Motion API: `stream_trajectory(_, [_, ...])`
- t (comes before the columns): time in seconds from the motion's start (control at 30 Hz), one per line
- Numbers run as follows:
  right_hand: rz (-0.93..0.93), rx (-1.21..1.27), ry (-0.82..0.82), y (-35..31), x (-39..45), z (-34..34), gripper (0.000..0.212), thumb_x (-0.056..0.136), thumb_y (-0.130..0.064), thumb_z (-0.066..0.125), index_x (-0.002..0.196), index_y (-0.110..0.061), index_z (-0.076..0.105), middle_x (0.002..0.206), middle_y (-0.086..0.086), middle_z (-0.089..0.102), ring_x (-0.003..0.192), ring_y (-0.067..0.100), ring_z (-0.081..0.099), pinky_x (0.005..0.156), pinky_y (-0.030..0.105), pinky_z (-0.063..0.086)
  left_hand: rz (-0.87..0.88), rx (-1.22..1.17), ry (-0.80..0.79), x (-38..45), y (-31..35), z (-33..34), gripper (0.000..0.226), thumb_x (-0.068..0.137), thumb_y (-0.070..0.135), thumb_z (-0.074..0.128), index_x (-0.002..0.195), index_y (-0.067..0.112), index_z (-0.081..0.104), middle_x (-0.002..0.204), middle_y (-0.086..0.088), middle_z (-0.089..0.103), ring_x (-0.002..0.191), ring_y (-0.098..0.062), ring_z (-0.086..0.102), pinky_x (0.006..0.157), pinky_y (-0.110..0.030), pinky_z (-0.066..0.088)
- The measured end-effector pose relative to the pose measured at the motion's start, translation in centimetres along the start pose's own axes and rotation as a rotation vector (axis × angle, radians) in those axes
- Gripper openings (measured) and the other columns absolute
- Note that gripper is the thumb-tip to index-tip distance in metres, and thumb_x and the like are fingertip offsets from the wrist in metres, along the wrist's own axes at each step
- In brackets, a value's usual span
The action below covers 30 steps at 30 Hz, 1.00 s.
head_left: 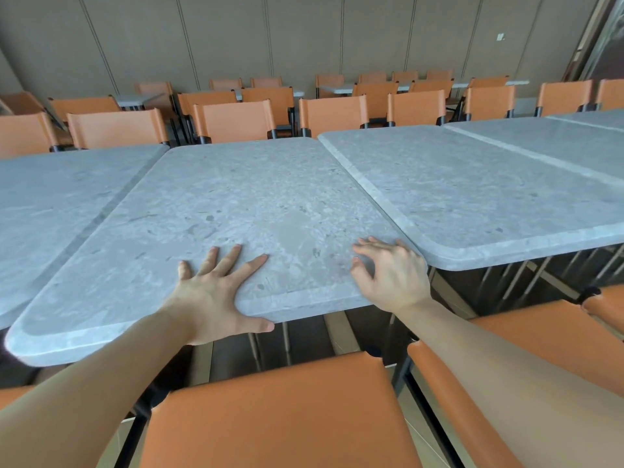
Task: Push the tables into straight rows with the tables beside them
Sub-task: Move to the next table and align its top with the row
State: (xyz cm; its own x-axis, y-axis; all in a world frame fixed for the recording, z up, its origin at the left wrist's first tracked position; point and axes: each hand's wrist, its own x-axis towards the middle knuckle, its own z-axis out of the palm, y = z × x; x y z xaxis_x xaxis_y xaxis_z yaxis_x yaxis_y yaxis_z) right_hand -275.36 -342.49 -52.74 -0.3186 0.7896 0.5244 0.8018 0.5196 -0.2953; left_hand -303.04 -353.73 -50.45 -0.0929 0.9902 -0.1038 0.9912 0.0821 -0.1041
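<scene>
middle table (256, 211): set out of line, its near edge proud of the right-hand table (472, 194).
left hand (216, 292): spread flat on top, thumb hooked under the edge.
right hand (395, 275): fingers loosely apart at the corner.
handling: judged heavy, stiff, smooth; best pushed at the near edge.

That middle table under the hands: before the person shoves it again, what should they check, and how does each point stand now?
1. Left hand flat on the middle table, thumb hooked over the near edge: ok.
2. Right hand planted: not ok, its fingers only rest curled near the corner.
3. Near edge level with the right table: not ok, the middle table sticks out toward the person.
4. Gap to the left table: not ok, a dark slit shows.
5. Orange chair clear of the table: ok.
6. Table legs free to slide: cannot tell.
</scene>
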Motion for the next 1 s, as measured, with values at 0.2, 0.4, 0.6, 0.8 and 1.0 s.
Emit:
stream_trajectory(0.2, [0.003,-0.019,-0.006,0.1,0.3,-0.1,0.063,0.082,-0.051,0.032,0.111,-0.021,0.080,0.123,-0.002,0.074,0.123,0.015,0.065,0.108,0.045,0.046,0.021,-0.002,0.045,0.0,0.0,0.0,0.117,0.041,0.111,0.012,0.141,0.065,-0.028,0.169,0.004,-0.019,0.156,-0.029,-0.013,0.121,-0.057,0.006])
stream_trajectory(0.4, [0.016,-0.045,0.007,-0.5,0.3,-0.5,0.066,0.079,-0.051,0.028,0.111,-0.023,0.080,0.123,-0.002,0.073,0.121,0.022,0.067,0.102,0.044,0.050,0.032,-0.007,0.029,0.1,-0.1,0.0,0.116,0.038,0.111,0.009,0.139,0.068,-0.028,0.168,0.006,-0.020,0.156,-0.028,-0.014,0.121,-0.057,0.006])
stream_trajectory(0.6, [0.023,-0.050,-0.026,-0.5,0.6,-0.7,0.071,0.078,-0.053,0.023,0.115,-0.025,0.078,0.129,-0.002,0.071,0.121,0.023,0.066,0.099,0.039,0.051,0.036,-0.010,0.024,0.4,-0.2,-0.1,0.123,0.035,0.111,0.009,0.144,0.065,-0.025,0.168,0.006,-0.019,0.156,-0.029,-0.013,0.121,-0.057,0.006])
stream_trajectory(0.8, [0.054,-0.060,-0.078,-0.1,1.5,-0.1,0.075,0.076,-0.055,0.019,0.121,-0.031,0.074,0.136,-0.008,0.067,0.122,0.030,0.064,0.092,0.041,0.054,0.043,-0.029,0.024,1.1,-0.4,-0.1,0.119,0.036,0.112,0.011,0.140,0.068,-0.025,0.168,0.006,-0.018,0.156,-0.028,-0.013,0.122,-0.059,0.004])
stream_trajectory(1.0, [0.077,-0.058,-0.079,-0.3,2.1,0.2,0.078,0.073,-0.056,0.016,0.121,-0.033,0.073,0.136,-0.010,0.066,0.118,0.033,0.064,0.091,0.041,0.052,0.044,-0.039,0.024,1.8,-0.7,-0.2,0.113,0.036,0.113,0.012,0.135,0.072,-0.025,0.168,0.008,-0.019,0.156,-0.027,-0.013,0.121,-0.058,0.004])
